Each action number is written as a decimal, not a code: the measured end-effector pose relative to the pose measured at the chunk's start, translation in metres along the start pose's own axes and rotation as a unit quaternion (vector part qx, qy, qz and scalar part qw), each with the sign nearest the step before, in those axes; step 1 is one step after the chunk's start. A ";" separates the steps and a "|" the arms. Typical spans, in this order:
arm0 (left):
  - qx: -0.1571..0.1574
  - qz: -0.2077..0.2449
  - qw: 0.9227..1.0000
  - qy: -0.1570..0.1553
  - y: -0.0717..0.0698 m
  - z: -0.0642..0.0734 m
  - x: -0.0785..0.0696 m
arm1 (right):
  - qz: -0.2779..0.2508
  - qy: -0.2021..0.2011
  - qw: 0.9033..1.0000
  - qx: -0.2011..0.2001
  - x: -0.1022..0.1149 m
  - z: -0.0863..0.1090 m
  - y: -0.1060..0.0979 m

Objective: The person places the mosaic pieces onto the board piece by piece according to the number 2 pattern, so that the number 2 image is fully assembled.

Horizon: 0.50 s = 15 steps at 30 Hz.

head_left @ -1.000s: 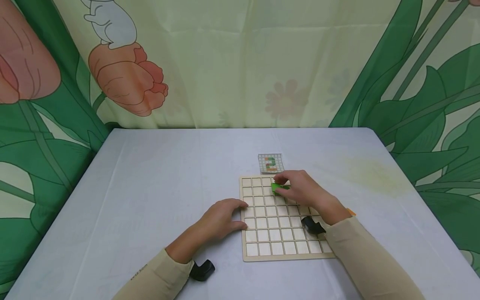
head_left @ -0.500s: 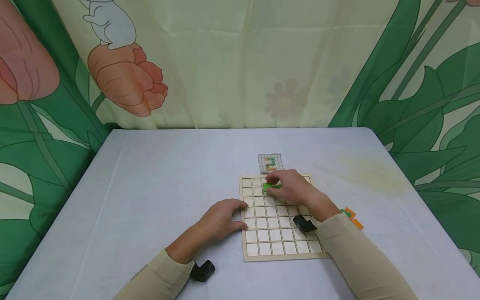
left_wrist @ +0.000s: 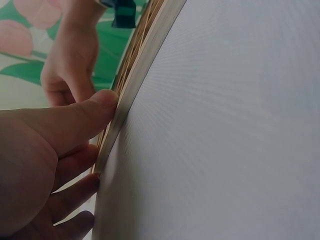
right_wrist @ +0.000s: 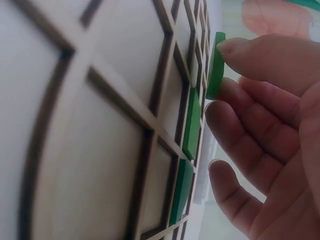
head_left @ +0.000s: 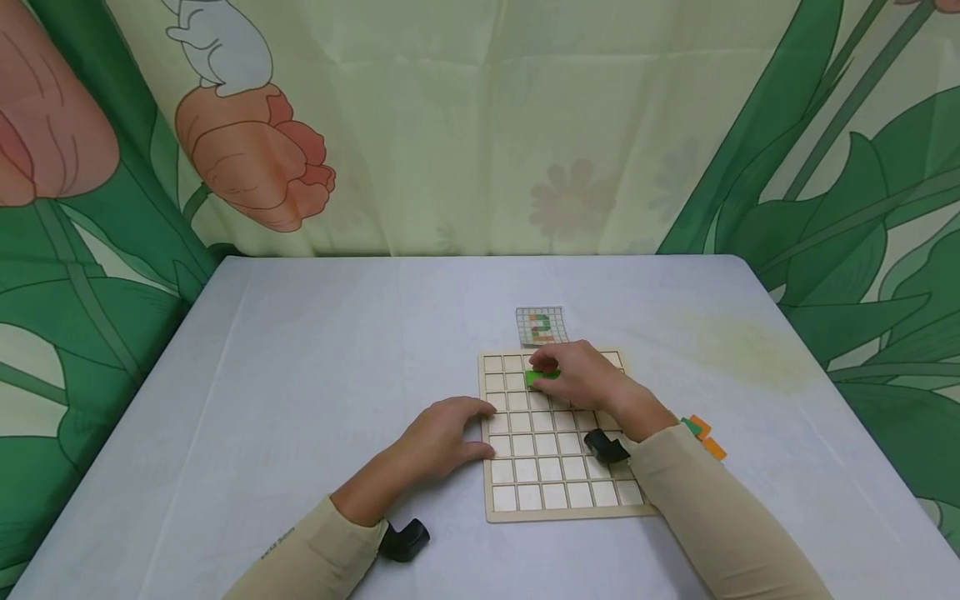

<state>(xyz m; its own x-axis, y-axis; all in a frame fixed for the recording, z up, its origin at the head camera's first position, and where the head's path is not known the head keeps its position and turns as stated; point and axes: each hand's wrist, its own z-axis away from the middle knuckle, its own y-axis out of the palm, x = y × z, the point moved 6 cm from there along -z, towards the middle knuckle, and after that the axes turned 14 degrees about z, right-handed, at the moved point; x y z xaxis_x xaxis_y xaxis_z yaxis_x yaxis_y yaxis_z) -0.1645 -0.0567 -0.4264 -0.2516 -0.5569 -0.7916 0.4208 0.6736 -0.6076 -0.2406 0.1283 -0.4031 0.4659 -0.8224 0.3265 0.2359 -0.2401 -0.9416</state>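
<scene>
My right hand (head_left: 588, 379) is over the far part of a wooden grid board (head_left: 491, 504), pinching a green tile (right_wrist: 216, 67) between thumb and fingers. In the right wrist view the tile stands on edge just off the board. Two more green tiles, one lighter (right_wrist: 191, 125) and one darker (right_wrist: 181, 192), sit in grid cells below it. The right hand covers part of that area in the head view. At the board's left edge, my left hand (head_left: 442, 437) rests with thumb and fingertips against the wooden rim (left_wrist: 135, 80), fingers spread apart.
Just behind the board lies a small printed card (head_left: 540, 326) with a coloured pattern on a grid. Loose orange tiles (head_left: 714, 448) and a green tile (head_left: 691, 427) lie right of the board, partly behind the right sleeve. A patterned curtain (head_left: 465, 125) hangs beyond the white table (head_left: 337, 333).
My right hand has moved left across the board with the green tile, then slightly towards me. Loose tiles at the right came into view from behind the arm. The left hand stays put.
</scene>
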 end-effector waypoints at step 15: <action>-0.002 0.001 1.000 0.002 0.001 0.000 0.000 | 0.016 -0.009 1.000 -0.009 -0.003 0.000 0.002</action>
<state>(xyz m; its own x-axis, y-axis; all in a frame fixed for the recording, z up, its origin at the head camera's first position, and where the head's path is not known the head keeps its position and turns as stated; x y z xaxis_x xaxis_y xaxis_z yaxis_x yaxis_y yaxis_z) -0.1646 -0.0559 -0.4264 -0.2536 -0.5535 -0.7933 0.4172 0.6773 -0.6060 -0.2416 0.1301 -0.4058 0.4883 -0.8206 0.2969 0.2046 -0.2231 -0.9531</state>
